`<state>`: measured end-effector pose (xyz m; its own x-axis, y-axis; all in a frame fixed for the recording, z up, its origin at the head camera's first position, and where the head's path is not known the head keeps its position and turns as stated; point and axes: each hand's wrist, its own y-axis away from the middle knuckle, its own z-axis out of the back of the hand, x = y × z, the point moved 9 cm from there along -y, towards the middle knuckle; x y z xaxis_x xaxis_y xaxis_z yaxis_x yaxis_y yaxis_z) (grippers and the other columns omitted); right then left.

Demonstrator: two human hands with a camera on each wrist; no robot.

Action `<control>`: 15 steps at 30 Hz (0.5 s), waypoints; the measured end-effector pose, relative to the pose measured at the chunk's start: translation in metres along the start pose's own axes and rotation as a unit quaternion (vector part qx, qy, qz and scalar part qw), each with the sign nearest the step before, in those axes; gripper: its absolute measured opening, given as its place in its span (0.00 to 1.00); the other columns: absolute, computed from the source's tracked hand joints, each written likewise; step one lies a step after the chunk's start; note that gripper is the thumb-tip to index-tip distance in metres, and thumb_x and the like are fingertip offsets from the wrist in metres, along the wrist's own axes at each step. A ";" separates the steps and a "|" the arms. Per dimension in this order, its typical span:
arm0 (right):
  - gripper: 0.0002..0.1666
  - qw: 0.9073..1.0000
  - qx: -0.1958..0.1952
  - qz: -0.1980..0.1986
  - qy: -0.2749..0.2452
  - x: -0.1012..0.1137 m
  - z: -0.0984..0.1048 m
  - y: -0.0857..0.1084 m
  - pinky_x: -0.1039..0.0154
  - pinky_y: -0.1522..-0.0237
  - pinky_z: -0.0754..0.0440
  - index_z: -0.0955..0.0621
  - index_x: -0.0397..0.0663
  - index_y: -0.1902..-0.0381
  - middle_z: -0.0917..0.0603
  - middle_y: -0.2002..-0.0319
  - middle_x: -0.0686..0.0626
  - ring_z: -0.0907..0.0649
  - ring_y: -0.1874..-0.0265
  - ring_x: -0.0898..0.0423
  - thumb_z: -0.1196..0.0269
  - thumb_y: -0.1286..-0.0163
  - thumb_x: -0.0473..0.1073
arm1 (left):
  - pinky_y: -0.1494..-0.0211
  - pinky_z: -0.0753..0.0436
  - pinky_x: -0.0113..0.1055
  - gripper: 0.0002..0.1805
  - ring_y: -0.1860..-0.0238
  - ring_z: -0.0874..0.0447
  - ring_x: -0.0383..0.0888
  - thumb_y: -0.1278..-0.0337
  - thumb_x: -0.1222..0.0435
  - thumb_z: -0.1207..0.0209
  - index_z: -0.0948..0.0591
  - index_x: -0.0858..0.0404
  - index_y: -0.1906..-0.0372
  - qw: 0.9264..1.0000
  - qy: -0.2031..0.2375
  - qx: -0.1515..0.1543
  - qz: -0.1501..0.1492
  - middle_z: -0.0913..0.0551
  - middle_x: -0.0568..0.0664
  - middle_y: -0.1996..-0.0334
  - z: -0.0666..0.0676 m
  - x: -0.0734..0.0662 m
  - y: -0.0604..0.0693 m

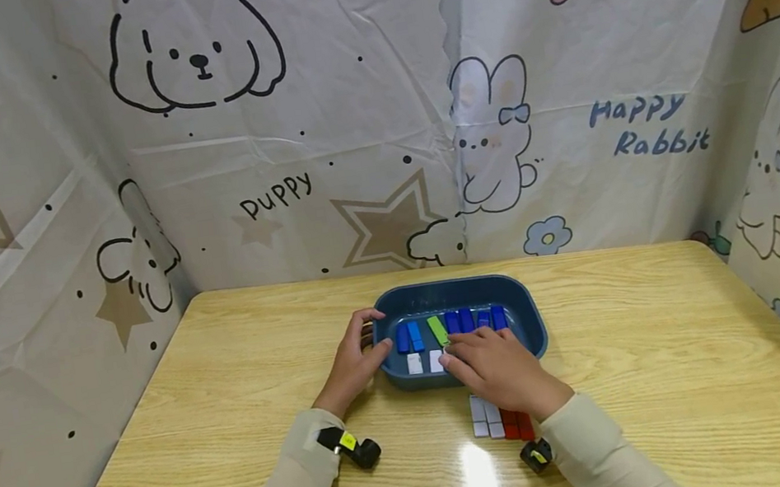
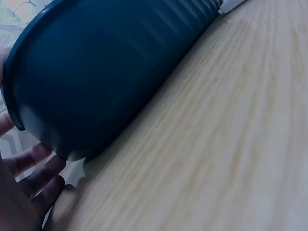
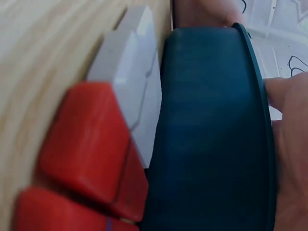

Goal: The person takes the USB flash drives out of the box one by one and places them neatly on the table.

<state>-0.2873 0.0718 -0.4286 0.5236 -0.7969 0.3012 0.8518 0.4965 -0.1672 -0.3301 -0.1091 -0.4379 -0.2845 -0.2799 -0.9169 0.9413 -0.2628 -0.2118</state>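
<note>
A dark blue plastic basin (image 1: 456, 285) stands on the wooden table. At its left end my left hand (image 1: 353, 363) holds the rim, with several fingers (image 2: 36, 180) touching the outer wall in the left wrist view. My right hand (image 1: 500, 365) reaches over the front rim, its thumb and index finger pinching a small white block (image 1: 447, 348) whose far part is covered. Inside lie blue blocks (image 1: 403, 338), a tilted green block (image 1: 437, 330) and white blocks (image 1: 414, 364). Below the right hand, white blocks (image 1: 487, 417) and red blocks (image 1: 517, 424) stand side by side outside the basin.
The light wooden table (image 1: 226, 358) extends to both sides of the basin. Behind and beside it hangs a printed curtain (image 1: 342, 117) with cartoon animals. Small black cameras sit on both wrists, the left one (image 1: 365, 452) over the table.
</note>
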 end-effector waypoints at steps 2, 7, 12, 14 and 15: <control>0.32 1.000 0.018 -0.005 0.021 0.000 -0.004 0.001 0.42 0.42 0.34 0.18 0.56 0.43 0.25 0.37 0.49 0.27 0.39 0.46 0.61 0.24 0.64 | 0.33 0.34 0.52 0.23 0.37 0.32 0.59 0.37 0.71 0.45 0.34 0.68 0.38 1.000 0.000 0.001 -0.004 0.35 0.62 0.34 0.000 0.000 0.000; 0.34 0.999 0.022 -0.006 0.028 0.001 -0.005 0.001 0.43 0.42 0.34 0.16 0.57 0.46 0.21 0.40 0.52 0.25 0.41 0.47 0.63 0.24 0.65 | 0.34 0.33 0.52 0.23 0.38 0.31 0.59 0.37 0.69 0.45 0.34 0.68 0.38 1.000 0.002 0.000 -0.014 0.34 0.62 0.35 0.000 0.001 -0.001; 0.31 1.000 0.014 -0.001 0.025 0.002 -0.004 0.000 0.44 0.45 0.32 0.16 0.56 0.50 0.16 0.48 0.54 0.22 0.45 0.49 0.61 0.24 0.63 | 0.34 0.33 0.52 0.23 0.38 0.31 0.59 0.37 0.70 0.45 0.34 0.67 0.38 1.000 0.000 -0.001 -0.012 0.34 0.62 0.35 0.000 0.002 -0.001; 0.32 1.000 0.017 -0.001 0.024 0.002 -0.004 0.000 0.45 0.45 0.32 0.15 0.56 0.49 0.17 0.47 0.53 0.23 0.45 0.48 0.60 0.24 0.63 | 0.34 0.33 0.52 0.23 0.38 0.30 0.59 0.37 0.71 0.45 0.34 0.67 0.38 1.000 0.000 -0.001 -0.011 0.34 0.62 0.35 0.000 0.002 -0.001; 0.32 1.000 0.020 -0.002 0.024 0.002 -0.005 0.000 0.45 0.45 0.32 0.15 0.56 0.49 0.18 0.46 0.52 0.23 0.45 0.48 0.61 0.24 0.64 | 0.34 0.33 0.52 0.23 0.38 0.31 0.59 0.37 0.71 0.45 0.34 0.67 0.38 1.000 0.000 -0.001 -0.010 0.34 0.62 0.35 0.000 0.002 -0.001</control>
<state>-0.2861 0.0687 -0.4323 0.5215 -0.8141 0.2557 0.8529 0.5062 -0.1279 -0.3317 -0.1099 -0.4397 -0.3037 -0.2745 -0.9124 0.9356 -0.2668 -0.2312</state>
